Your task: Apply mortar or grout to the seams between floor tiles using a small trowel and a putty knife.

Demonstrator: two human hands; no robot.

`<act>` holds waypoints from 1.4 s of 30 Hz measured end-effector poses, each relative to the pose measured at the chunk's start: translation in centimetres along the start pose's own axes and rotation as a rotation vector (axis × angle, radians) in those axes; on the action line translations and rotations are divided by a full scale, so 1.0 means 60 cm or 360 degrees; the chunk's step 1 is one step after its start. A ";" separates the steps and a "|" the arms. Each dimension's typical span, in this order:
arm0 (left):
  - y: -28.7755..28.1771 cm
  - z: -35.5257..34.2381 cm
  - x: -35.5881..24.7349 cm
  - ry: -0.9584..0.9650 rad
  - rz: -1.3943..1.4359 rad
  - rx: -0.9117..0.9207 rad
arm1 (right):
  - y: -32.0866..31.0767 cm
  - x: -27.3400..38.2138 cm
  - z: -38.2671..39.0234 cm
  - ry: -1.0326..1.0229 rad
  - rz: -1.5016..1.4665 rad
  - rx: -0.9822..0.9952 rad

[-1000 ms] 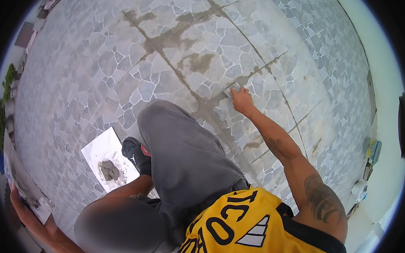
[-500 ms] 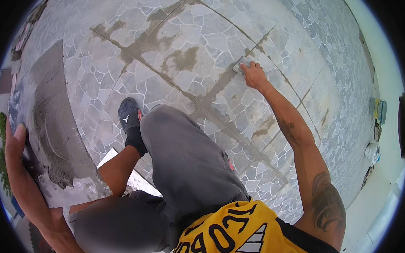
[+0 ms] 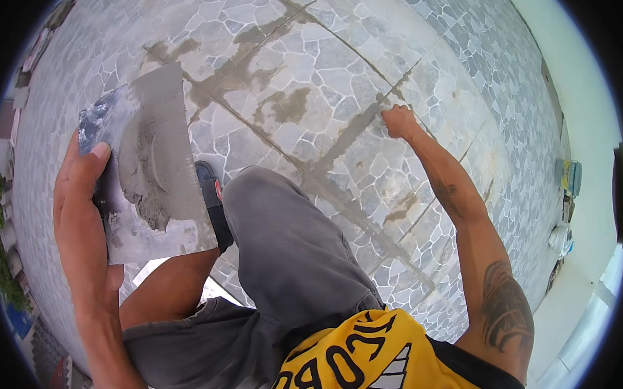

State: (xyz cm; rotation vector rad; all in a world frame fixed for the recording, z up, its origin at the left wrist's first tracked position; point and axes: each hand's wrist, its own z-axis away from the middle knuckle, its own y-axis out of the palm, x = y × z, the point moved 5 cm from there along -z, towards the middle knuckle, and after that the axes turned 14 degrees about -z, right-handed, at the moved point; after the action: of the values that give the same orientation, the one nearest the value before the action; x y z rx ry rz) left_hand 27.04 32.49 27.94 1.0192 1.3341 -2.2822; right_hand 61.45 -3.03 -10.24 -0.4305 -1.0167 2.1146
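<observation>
My left hand [image 3: 81,175] is closed on the near-left edge of a flat metal mortar board [image 3: 124,245], thumb on its top face. A thick layer of wet grey mortar [image 3: 169,138] covers much of that board, with a ragged lump toward the near side. Out ahead, my right hand [image 3: 398,121] is down at the tiled floor with its fingers curled. The small pale flat spreader it grips is almost wholly hidden behind the fingers. Beneath and beside this hand, a tile joint [image 3: 350,135] carries a smeared band of grey mortar.
Stone-patterned tiles [image 3: 341,63] spread across the floor, crossed by joints, some dark and some mortar-filled. A damp mortar patch [image 3: 288,106] lies farther ahead. My bent knee [image 3: 263,196] and shoe [image 3: 208,181] are between the hands. Bags and items [image 3: 568,179] line the right wall.
My left hand has brought the mortar board rightward, and it now covers part of my shoe. My right hand has shifted slightly, turning so that the spreader, visible before, is mostly hidden.
</observation>
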 end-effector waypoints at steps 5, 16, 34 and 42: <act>0.001 -0.011 0.008 -0.0027 -0.0032 -0.0024 | -0.044 -0.006 -0.007 -0.0037 -0.0287 -0.0454; 0.062 -0.011 -0.023 -0.0063 0.0330 0.0356 | -0.150 0.035 0.100 -0.0214 -0.0980 -0.0093; 0.129 0.001 -0.045 0.0287 0.0362 0.0731 | -0.474 0.374 0.417 -0.1583 -0.0493 -0.0684; 0.127 -0.002 -0.058 0.0347 0.0308 0.0658 | -0.476 0.344 0.404 -0.1371 0.0206 -0.0772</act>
State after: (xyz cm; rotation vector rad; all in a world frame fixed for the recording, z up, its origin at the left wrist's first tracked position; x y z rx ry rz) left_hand 33.89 28.31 25.53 1.4938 0.7980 -2.4000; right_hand 47.36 11.26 27.53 0.2478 -2.0505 2.1767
